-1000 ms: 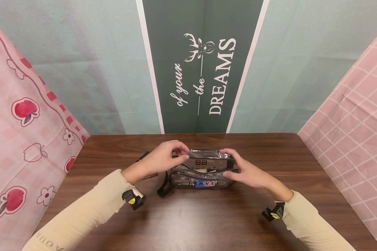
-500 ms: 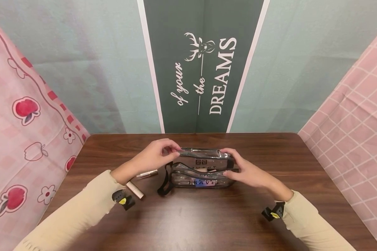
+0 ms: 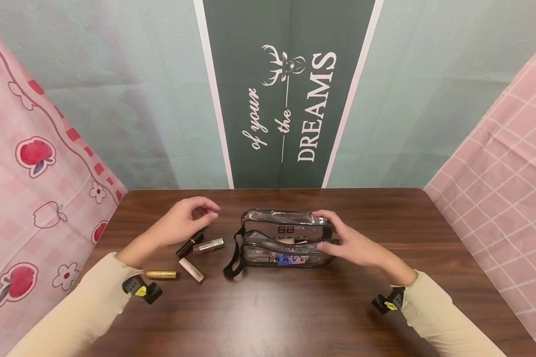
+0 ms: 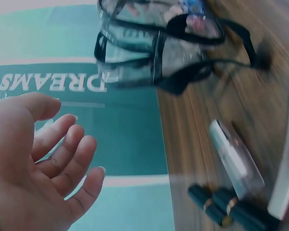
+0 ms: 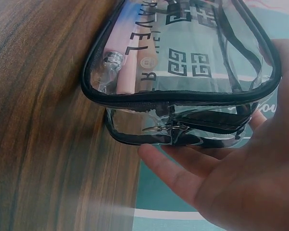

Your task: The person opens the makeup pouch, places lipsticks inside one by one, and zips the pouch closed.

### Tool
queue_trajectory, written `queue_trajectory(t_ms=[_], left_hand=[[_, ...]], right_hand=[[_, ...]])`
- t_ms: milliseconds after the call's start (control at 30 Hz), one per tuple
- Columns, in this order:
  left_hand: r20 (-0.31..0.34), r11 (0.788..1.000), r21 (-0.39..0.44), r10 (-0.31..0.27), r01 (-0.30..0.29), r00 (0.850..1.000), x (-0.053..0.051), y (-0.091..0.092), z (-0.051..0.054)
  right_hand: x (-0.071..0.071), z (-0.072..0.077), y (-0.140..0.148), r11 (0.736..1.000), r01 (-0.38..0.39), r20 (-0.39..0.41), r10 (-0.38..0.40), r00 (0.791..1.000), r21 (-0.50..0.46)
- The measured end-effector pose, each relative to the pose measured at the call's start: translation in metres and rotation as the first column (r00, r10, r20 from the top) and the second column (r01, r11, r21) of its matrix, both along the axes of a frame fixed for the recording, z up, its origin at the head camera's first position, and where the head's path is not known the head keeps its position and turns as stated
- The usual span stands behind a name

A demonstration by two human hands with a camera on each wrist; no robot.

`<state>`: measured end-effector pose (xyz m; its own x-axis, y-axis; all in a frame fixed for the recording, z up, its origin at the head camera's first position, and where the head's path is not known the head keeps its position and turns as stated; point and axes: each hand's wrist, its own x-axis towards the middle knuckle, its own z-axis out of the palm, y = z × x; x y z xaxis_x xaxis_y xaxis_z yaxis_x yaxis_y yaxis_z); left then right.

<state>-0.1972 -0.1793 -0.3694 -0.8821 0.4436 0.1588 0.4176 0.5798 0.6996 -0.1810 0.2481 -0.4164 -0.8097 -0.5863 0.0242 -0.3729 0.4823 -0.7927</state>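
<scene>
A clear travel pouch (image 3: 277, 259) with black trim stands on the table, its top gaping. Pink and blue items show through its wall in the right wrist view. My right hand (image 3: 355, 244) grips the pouch's right end, thumb at the front edge and fingers at the back. To the left of the pouch, my left hand (image 3: 185, 220) hovers with loosely bent fingers and holds nothing. Below it lie a black lipstick tube (image 3: 189, 245) and a silver-and-clear lipstick tube (image 3: 208, 246). A pale pink tube (image 3: 191, 270) and a gold tube (image 3: 162, 274) lie nearer the front.
The pouch's black strap (image 3: 234, 265) loops onto the brown wooden table (image 3: 268, 312) at its left end. Behind the table hangs a green cloth (image 3: 268, 168) with white lettering. Pink patterned cloths border both sides.
My left hand has left the pouch's upper left edge and moved leftward, uncovering the cosmetic tubes on the table. The right hand stays on the pouch's right end.
</scene>
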Motion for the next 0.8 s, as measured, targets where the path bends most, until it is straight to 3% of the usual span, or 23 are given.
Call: queue_trajectory(t_ms=[200,433,600,800], left_hand=[[0.015,0.999,-0.013,0.047,-0.047,0.999,0.004,-0.03,-0.002],[0.021,0.993,-0.06,0.103,-0.101,0.994,0.002,-0.047,-0.009],[0.02,0.985,-0.115,0.135,-0.131,0.991,-0.006,-0.055,-0.023],[0.033,0.971,-0.191,0.151,-0.142,0.988,-0.017,-0.061,-0.048]], right_hand=[[0.0,0.0,-0.001,1.0,-0.003,-0.001,0.003,1.0,-0.004],[-0.001,-0.001,0.0,1.0,-0.006,-0.022,0.006,1.0,-0.013],[-0.002,-0.002,0.0,1.0,-0.01,0.003,0.01,1.0,-0.01],[-0.001,-0.001,0.0,1.0,0.002,-0.001,-0.002,1.0,-0.002]])
